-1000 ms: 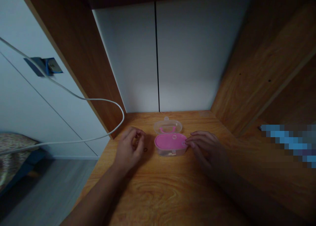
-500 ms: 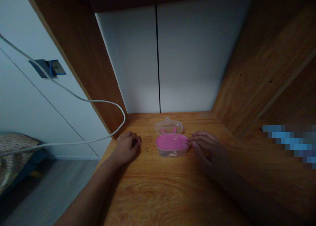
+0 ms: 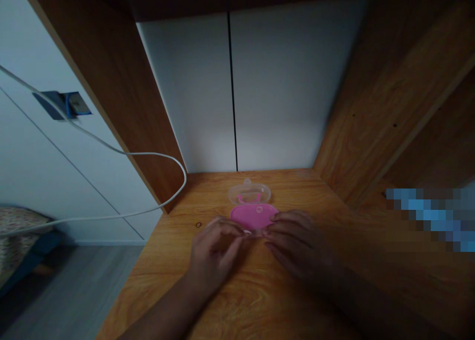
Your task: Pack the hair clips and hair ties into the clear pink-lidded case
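A clear box (image 3: 255, 234) stood on the bench (image 3: 163, 270), just below the centre of the frame, its clear lid (image 3: 233, 194) open behind it. A pink tray (image 3: 248, 216) filled its top, with a pale ring (image 3: 259, 209) on it. The left hand (image 3: 215, 246) had thumb and fingertips drawn together by a pale bit (image 3: 247, 232) at the box's front; the right hand's (image 3: 299, 238) bent fingers touched the right front edge. Whether either gripped anything, I couldn't tell. A dark loop (image 3: 198, 225) lay left of the box.
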`<action>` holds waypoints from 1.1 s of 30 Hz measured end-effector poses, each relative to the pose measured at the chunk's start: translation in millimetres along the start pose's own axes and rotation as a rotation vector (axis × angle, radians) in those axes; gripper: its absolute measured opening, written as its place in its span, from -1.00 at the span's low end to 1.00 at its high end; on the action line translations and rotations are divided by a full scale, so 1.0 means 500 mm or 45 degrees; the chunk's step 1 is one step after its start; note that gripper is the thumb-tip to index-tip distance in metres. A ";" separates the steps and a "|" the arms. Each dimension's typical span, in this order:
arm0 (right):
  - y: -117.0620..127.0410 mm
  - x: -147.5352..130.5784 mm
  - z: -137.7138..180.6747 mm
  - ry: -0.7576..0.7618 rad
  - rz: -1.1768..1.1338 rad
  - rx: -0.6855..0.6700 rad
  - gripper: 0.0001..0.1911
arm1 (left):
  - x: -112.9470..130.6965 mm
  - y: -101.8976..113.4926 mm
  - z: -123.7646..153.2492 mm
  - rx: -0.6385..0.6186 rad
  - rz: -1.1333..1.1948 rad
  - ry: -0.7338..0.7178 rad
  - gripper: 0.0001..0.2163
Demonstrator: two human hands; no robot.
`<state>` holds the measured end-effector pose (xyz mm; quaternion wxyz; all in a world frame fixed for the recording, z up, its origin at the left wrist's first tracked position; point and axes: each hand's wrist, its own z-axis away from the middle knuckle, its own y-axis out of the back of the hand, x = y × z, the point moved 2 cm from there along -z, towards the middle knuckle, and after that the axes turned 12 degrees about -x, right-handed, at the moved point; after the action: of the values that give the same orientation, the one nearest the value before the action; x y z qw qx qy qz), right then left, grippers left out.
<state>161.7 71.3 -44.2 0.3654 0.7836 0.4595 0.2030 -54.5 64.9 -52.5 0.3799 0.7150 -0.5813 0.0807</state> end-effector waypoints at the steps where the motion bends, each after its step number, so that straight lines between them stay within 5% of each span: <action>1: -0.001 -0.007 -0.002 0.038 0.006 -0.007 -0.72 | 0.010 -0.013 0.002 -0.034 0.055 0.027 -0.88; 7: -0.004 -0.012 -0.007 0.056 0.012 -0.011 -0.81 | 0.015 -0.049 0.013 -0.112 0.264 0.451 -0.86; 12: -0.010 0.001 -0.001 0.043 -0.012 0.029 -0.80 | -0.006 -0.053 0.012 -0.072 0.558 0.632 -0.90; 28: -0.005 0.002 0.000 -0.008 -0.005 -0.034 -0.82 | -0.013 -0.058 0.009 -0.162 0.595 0.648 -0.92; 33: -0.007 0.001 0.005 0.046 0.017 -0.041 -0.69 | -0.012 -0.060 0.011 -0.161 0.595 0.603 -0.92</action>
<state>161.6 71.8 -48.3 0.3685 0.7768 0.4575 0.2269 -31.6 67.3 -73.1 0.5192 0.4989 -0.6290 0.2930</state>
